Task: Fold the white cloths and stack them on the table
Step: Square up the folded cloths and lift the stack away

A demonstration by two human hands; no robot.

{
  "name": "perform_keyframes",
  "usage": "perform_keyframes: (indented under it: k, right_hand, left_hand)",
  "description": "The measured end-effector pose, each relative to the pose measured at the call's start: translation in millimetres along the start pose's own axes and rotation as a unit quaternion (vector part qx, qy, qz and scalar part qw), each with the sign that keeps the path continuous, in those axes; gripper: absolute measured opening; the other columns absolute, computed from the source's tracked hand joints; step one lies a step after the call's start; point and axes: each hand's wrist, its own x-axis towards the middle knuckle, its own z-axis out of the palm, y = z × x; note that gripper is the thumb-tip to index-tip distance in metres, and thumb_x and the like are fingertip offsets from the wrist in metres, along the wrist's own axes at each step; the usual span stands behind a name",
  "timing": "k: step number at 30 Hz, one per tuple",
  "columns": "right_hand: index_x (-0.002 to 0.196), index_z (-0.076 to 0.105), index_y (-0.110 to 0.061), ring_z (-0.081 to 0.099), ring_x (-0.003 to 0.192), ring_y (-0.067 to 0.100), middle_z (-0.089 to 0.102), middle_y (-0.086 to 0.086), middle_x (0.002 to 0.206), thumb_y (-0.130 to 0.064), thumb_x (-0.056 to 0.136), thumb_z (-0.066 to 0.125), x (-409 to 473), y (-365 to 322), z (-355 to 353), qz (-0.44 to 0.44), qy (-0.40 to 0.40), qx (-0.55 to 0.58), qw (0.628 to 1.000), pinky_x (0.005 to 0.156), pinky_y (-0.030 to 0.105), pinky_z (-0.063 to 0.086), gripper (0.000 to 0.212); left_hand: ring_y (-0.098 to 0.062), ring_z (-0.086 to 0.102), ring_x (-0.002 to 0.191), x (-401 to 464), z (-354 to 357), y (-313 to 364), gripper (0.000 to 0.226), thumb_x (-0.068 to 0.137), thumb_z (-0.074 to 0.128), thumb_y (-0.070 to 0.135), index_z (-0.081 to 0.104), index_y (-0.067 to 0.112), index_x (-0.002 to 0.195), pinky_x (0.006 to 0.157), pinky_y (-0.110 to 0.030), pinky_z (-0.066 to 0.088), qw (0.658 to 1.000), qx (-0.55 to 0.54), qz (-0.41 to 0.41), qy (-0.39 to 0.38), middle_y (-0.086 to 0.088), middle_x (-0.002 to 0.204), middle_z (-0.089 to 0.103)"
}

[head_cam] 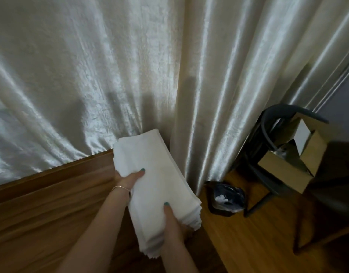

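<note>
A thick stack of white cloths (156, 180) hangs in the air in front of me, over the right end of the wooden table (51, 198). My left hand (128, 179) grips the stack's left edge, thumb on top, fingers hidden beneath. My right hand (172, 223) holds the stack's near right side the same way, thumb on top. Several layered edges show at the stack's near end. The far end of the stack reaches the curtain.
A pale satin curtain (130, 66) hangs right behind the table. To the right, on the wooden floor (248, 243), stand a small dark bin (225, 198) with a bag in it and a dark chair (268, 154) carrying an open cardboard box (291, 166).
</note>
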Motion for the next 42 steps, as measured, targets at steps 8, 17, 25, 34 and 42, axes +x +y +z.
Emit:
perform_keyframes:
  k: [8, 17, 25, 34, 42]
  right_hand:
    - [0.146, 0.019, -0.004, 0.045, 0.126, 0.037, 0.038, 0.02, 0.142, -0.037, 0.063, 0.088, 2, -8, 0, 0.027, 0.001, 0.001, 1.0, 0.101, 0.045, 0.043, 0.113]
    - [0.153, 0.013, -0.027, 0.012, 0.148, 0.029, 0.012, 0.007, 0.163, -0.072, 0.072, 0.056, -13, -52, -16, -0.478, 0.142, -0.409, 0.764, 0.117, 0.049, -0.002, 0.101]
    - [0.134, 0.054, -0.033, 0.058, 0.122, 0.026, 0.056, 0.0, 0.139, -0.078, 0.084, 0.025, 21, -48, 21, -0.506, -0.048, -0.648, 0.568, 0.109, 0.049, 0.007, 0.073]
    - [0.151, -0.008, -0.043, -0.014, 0.149, 0.023, -0.023, -0.01, 0.158, -0.084, 0.064, -0.006, 22, -64, 21, -0.47, -0.104, -0.703, 0.523, 0.107, 0.048, -0.019, 0.096]
    - [0.146, 0.016, -0.044, 0.055, 0.122, 0.024, 0.046, -0.004, 0.148, -0.078, 0.083, 0.014, 22, -51, 22, -0.475, -0.088, -0.694, 0.533, 0.097, 0.046, 0.026, 0.071]
  left_hand:
    - [-0.035, 0.06, 0.108, 19, -4, -9, 0.101, 0.061, 0.086, 0.006, 0.025, 0.008, 0.142, 0.092, -0.052, 0.05, 1.0, 0.014, 0.009, -0.017, -0.018, 0.13, 0.053]
    - [-0.035, -0.016, 0.144, -11, 16, 19, 0.094, 0.077, 0.057, 0.062, -0.004, 0.042, 0.146, 0.11, -0.067, 0.002, 0.862, 0.464, 0.178, 0.095, -0.004, 0.158, -0.017]
    - [-0.023, -0.025, 0.143, 26, 12, 0, 0.067, 0.078, 0.015, 0.08, -0.011, 0.06, 0.137, 0.102, -0.075, -0.004, 0.77, 0.605, 0.204, 0.011, 0.014, 0.153, -0.03]
    - [-0.025, -0.032, 0.14, 25, 16, 9, 0.071, 0.08, 0.012, 0.077, -0.01, 0.052, 0.141, 0.1, -0.068, -0.019, 0.73, 0.651, 0.206, 0.027, 0.002, 0.155, -0.029]
    - [-0.025, -0.029, 0.141, 45, 23, 22, 0.078, 0.075, 0.012, 0.083, -0.011, 0.05, 0.143, 0.115, -0.052, -0.014, 0.699, 0.66, 0.274, -0.037, -0.008, 0.154, -0.028]
